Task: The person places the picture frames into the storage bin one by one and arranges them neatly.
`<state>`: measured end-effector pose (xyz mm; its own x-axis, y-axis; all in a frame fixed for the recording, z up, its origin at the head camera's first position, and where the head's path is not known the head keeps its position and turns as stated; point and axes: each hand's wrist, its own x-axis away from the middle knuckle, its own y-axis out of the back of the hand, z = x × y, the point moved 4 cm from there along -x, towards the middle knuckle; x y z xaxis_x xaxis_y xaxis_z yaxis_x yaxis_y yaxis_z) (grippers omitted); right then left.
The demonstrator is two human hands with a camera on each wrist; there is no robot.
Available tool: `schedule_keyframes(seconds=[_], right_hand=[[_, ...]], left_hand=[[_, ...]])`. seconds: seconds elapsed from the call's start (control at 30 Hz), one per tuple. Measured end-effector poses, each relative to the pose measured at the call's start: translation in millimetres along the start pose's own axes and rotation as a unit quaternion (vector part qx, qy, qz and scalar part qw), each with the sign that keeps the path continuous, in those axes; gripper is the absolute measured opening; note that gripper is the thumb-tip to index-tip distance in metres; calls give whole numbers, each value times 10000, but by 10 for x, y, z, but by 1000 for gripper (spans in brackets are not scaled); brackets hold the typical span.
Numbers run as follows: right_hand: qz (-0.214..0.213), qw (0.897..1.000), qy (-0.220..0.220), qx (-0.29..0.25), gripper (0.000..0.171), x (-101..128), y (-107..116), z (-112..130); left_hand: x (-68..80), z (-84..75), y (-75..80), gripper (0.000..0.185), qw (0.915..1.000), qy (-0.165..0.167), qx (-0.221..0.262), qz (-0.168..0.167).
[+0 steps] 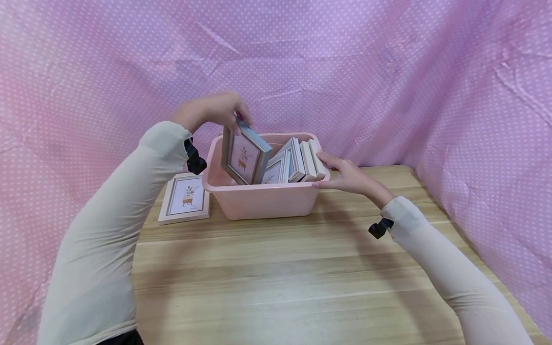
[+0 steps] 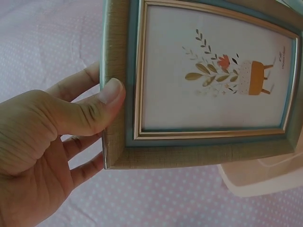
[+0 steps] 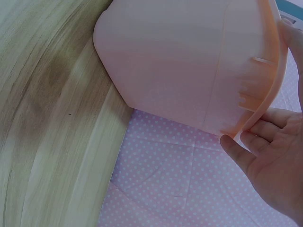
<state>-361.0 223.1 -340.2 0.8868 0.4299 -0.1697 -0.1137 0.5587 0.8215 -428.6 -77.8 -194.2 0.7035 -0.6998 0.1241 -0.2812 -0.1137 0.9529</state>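
Note:
My left hand grips the upper edge of a picture frame, thumb on its face and fingers behind it. Its border is tan with a blue-grey inner band around a print of a potted plant, clear in the left wrist view. The frame stands tilted at the left end of a pink plastic basin, its lower part inside. At the basin's right end, my right hand holds the rim; the right wrist view shows its fingers along the rim from outside. Several more picture frames lean inside the basin's right half.
Left of the basin, a cream picture frame lies face up on the wooden table. A pink polka-dot cloth hangs close behind the basin and along the right side of the table.

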Motion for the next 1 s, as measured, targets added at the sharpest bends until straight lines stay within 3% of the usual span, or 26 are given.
schedule_keyframes(seconds=[0.5,1.0], right_hand=[[55,9999,-88,-114,95,2,-5,1],[55,9996,-84,-282,97,1,-17,-35]], left_hand=[[-296,-81,-216,33,9991,34,-147,400],[-607,-132,-397,31,9975,-315,61,623]])
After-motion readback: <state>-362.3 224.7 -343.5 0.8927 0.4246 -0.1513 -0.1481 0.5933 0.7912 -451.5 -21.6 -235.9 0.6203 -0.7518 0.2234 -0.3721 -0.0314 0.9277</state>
